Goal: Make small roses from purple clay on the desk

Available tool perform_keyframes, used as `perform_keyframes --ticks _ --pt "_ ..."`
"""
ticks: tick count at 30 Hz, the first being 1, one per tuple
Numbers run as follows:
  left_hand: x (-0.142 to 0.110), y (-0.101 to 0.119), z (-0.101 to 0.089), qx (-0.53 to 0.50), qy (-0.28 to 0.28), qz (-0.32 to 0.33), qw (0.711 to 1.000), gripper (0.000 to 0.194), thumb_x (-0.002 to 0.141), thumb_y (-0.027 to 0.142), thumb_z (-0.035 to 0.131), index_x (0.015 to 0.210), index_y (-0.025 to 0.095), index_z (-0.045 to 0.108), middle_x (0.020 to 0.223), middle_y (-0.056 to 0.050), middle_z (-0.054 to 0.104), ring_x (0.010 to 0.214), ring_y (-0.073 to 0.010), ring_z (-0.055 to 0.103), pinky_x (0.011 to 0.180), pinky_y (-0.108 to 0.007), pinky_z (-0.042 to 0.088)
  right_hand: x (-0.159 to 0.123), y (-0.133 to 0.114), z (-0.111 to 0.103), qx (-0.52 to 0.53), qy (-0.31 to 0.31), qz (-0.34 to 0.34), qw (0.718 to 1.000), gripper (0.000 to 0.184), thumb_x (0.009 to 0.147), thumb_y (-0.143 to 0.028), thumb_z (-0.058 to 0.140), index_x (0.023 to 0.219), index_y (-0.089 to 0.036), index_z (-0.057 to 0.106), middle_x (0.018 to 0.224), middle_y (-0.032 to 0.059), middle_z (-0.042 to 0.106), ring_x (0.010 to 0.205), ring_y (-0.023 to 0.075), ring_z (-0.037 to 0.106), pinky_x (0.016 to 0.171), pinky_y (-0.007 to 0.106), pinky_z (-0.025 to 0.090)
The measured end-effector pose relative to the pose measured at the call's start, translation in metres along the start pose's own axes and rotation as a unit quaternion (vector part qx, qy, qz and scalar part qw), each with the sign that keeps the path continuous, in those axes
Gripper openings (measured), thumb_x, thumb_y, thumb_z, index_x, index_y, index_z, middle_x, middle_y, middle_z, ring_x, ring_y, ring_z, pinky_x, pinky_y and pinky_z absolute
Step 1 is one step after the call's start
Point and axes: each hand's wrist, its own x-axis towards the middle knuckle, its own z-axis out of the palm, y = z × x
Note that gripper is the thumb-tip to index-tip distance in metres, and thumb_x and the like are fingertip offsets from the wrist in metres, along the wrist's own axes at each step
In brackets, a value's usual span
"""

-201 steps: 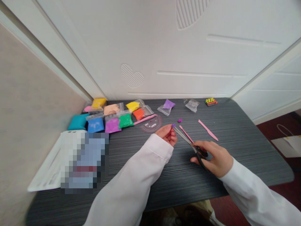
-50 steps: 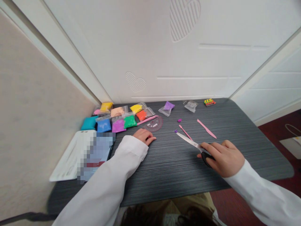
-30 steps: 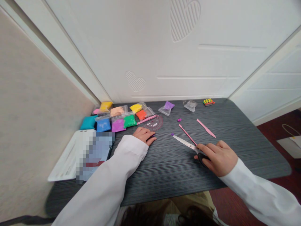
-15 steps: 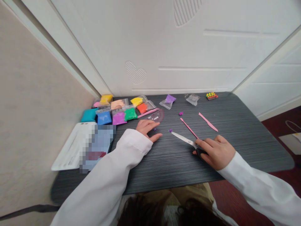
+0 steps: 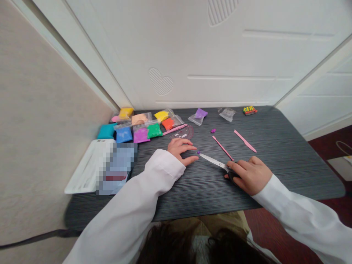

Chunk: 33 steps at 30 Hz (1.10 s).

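Gripping the scissors [image 5: 211,160], the right hand [image 5: 249,176] hides most of their black handles [image 5: 231,175]. Left of the scissors, a pixelated package [image 5: 118,167] overlaps a white flat object [image 5: 85,167]. The left hand [image 5: 181,151], thumb and fingers spread, is just beside the scissors' tip; a small purple clay piece [image 5: 198,152] is at that tip, contact unclear. Farther left of the scissors, zip bags [image 5: 123,125] hold blue clay [image 5: 124,135], magenta clay [image 5: 141,135] and green clay [image 5: 154,130]. Beyond the scissors, one plastic bag [image 5: 195,119] contains purple clay [image 5: 201,112]; the contents of a clear bag [image 5: 227,114] are indistinct.
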Motion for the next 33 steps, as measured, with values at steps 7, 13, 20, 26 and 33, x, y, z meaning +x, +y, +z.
perform_keyframes --ticks 7,13,20,26,33 --pt "-0.002 -0.009 0.007 -0.016 -0.015 0.01 1.0 0.025 0.086 0.036 0.05 0.1 0.017 0.059 0.109 -0.008 0.059 0.101 -0.02 0.054 0.09 -0.044 0.043 0.003 -0.003 -0.002 0.007 0.005 -0.013 1.0 0.027 0.087 -0.037 0.047 0.103 -0.017 0.057 0.073 -0.0014 0.057 0.056 0.0126 0.045 0.065 0.03 0.034" --pt "-0.003 -0.016 0.016 -0.037 -0.002 0.022 0.999 0.025 0.087 0.036 0.05 0.099 0.017 0.059 0.108 -0.008 0.059 0.098 -0.0192 0.055 0.088 -0.042 0.044 0.004 -0.003 -0.002 0.012 0.006 -0.016 1.0 0.027 0.086 -0.036 0.047 0.103 -0.018 0.058 0.072 -0.0015 0.057 0.056 0.0137 0.043 0.065 0.03 0.03" --pt "0.0 -0.007 0.008 -0.069 0.005 0.02 0.997 0.024 0.087 0.036 0.05 0.097 0.016 0.06 0.104 -0.007 0.06 0.094 -0.018 0.057 0.086 -0.041 0.046 0.006 -0.005 -0.008 0.026 0.005 -0.012 1.0 0.025 0.084 -0.033 0.049 0.1 -0.019 0.061 0.072 0.002 0.061 0.055 0.0139 0.044 0.064 0.032 0.023" --pt "0.0 -0.005 0.009 -0.09 0.011 0.025 0.996 0.024 0.087 0.036 0.049 0.095 0.016 0.06 0.1 -0.006 0.061 0.09 -0.017 0.058 0.083 -0.039 0.047 0.006 -0.005 -0.01 0.034 0.004 -0.007 0.999 0.027 0.084 -0.036 0.049 0.101 -0.02 0.061 0.072 0.0018 0.062 0.055 0.0137 0.044 0.064 0.032 0.023" --pt "-0.001 -0.004 0.007 -0.113 0.004 0.041 0.993 0.023 0.087 0.035 0.05 0.095 0.016 0.06 0.099 -0.006 0.061 0.089 -0.0168 0.058 0.082 -0.039 0.048 0.005 -0.006 -0.012 0.038 0.002 0.0 0.999 0.029 0.084 -0.041 0.05 0.101 -0.02 0.062 0.072 0.0012 0.062 0.054 0.0138 0.044 0.064 0.033 0.023"
